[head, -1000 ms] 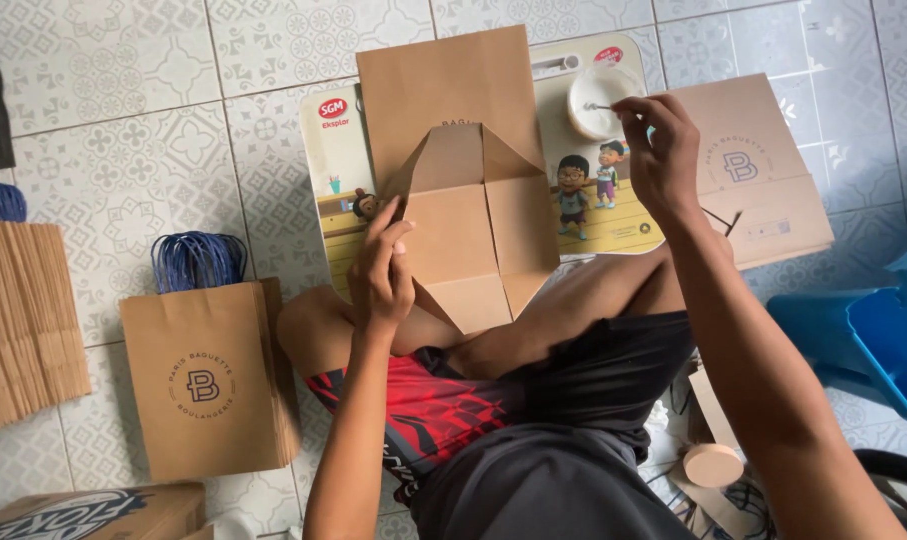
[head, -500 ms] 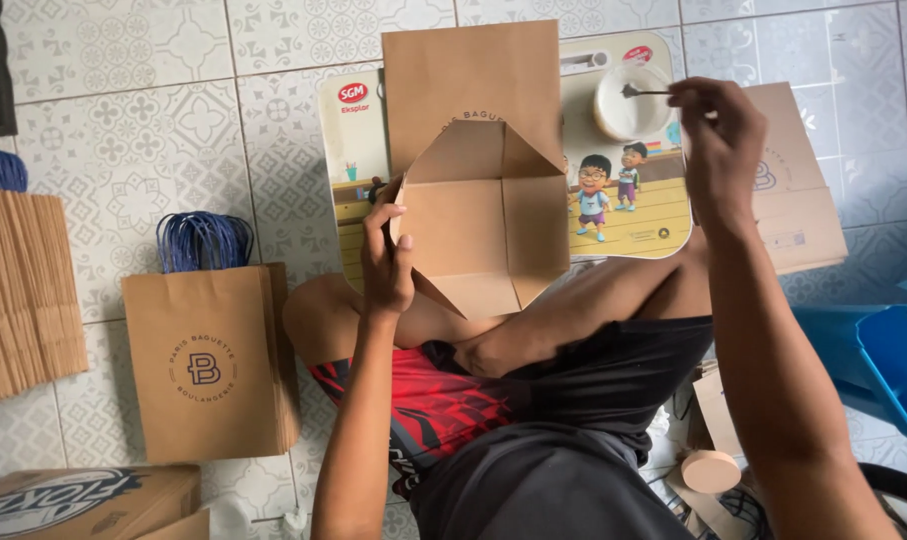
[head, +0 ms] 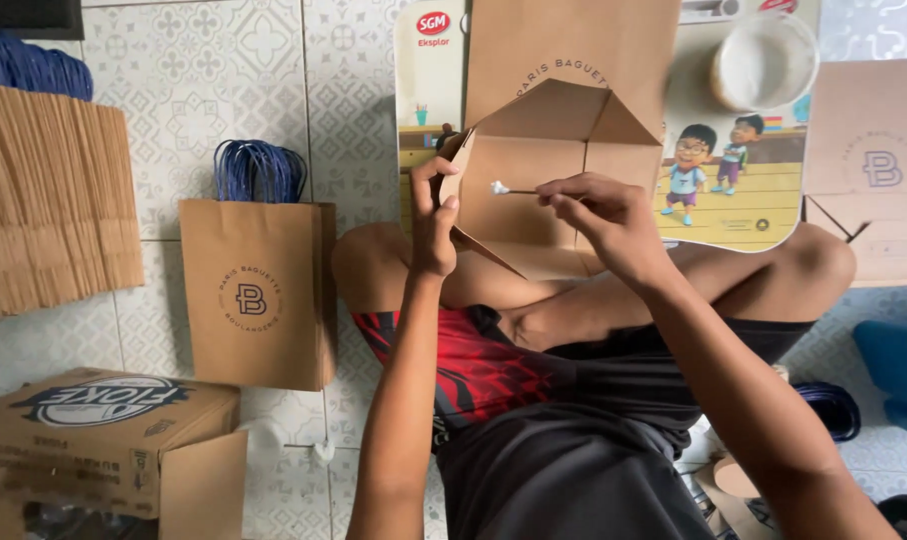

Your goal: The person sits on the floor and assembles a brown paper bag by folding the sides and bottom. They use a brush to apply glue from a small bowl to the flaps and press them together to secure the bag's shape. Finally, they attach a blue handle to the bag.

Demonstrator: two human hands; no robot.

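The floor (head: 223, 90) is laid with pale square tiles carrying a grey ornamental pattern, and the person sits cross-legged on it. Taking the unfolded brown paper bag (head: 563, 150) in front of the knees as the landmark: far to its left a thick stack of flat brown paper bags (head: 48, 195) lies fanned on edge, ribbed in look, with blue cord handles at its top. Nearer, still left of the landmark, a finished paper bag (head: 258, 295) lies flat, matte kraft paper with a round dark emblem, and a bundle of blue cord handles (head: 260, 170) at its mouth. Below and left of that sits an open corrugated cardboard box (head: 103, 440) with a dark printed logo on its lid.

The left hand (head: 431, 215) pinches the left edge of the unfolded bag's bottom flaps, fingers closed narrowly on the paper. The flaps form a shallow diamond of creased folds. The right hand (head: 613, 225) holds a thin stick (head: 518, 190) with a white blob at its tip, gripped tightly between fingertips; the tip rests over the left flap inside the fold.

Under the landmark lies a glossy cartoon-printed board (head: 743, 190), yellow and white with two drawn children. A round white bowl (head: 765, 60) stands on it, up and right of the bag. Further right lies another flat brown bag (head: 873, 170)
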